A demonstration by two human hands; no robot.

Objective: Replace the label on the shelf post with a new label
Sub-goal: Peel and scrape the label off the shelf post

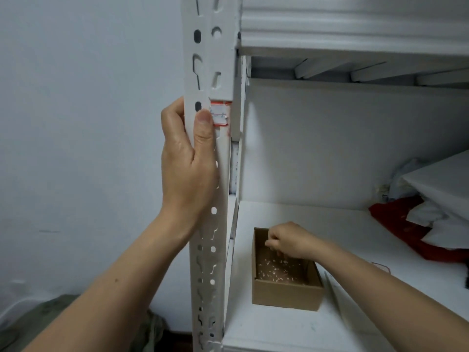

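A white perforated shelf post [209,59] runs up the middle of the view. A small white label with a red border [221,113] is stuck on the post's right face. My left hand [187,161] grips the post just below and beside the label, its thumb lying on the front next to the label's left edge. My right hand [289,241] reaches down into an open cardboard box [286,293] on the lower shelf, fingers curled downward. Whether they pinch anything cannot be told. Small white scraps lie on the box's bottom.
The white lower shelf board [279,331] carries the box. At the right lie red and white cloth or bags [416,222] under a white slab. A thin white strip [335,293] lies right of the box. An upper shelf [355,29] hangs overhead. A plain wall stands to the left.
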